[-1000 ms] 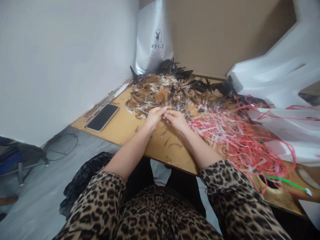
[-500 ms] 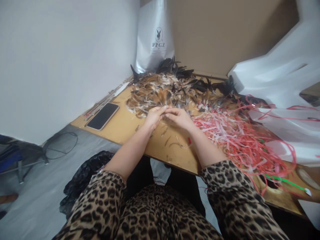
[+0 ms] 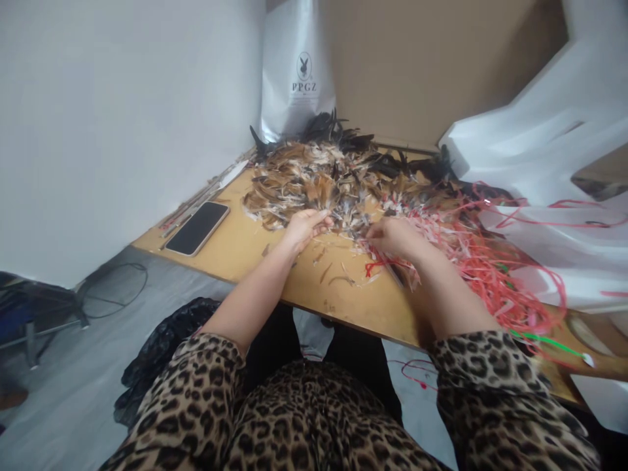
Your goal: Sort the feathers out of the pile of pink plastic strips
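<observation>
My left hand (image 3: pixel 307 230) is closed in a pinch over the front of a heap of brown and black feathers (image 3: pixel 289 173). A tuft of brown feathers (image 3: pixel 321 193) fans up right at its fingertips. To the right, my right hand (image 3: pixel 396 237) is palm down with curled fingers, at the left edge of a tangle of pink and red ribbon strips (image 3: pixel 483 278). What its fingertips hold, if anything, is too small and blurred to make out. A short red strand (image 3: pixel 375 267) lies just below that hand.
A phone (image 3: pixel 197 227) lies on the yellow-brown tabletop (image 3: pixel 289 288) at left, near thin sticks along the wall. Loose feather bits are scattered before me. A white printed bag (image 3: pixel 300 72) stands behind the heap; white plastic sheeting (image 3: pixel 520 137) hangs at right. A black bag (image 3: pixel 167 353) is on the floor.
My hands, together over the table before, are now apart. The right hand has moved right to the ribbon strips, while the left stays at the feathers. The view has shifted slightly.
</observation>
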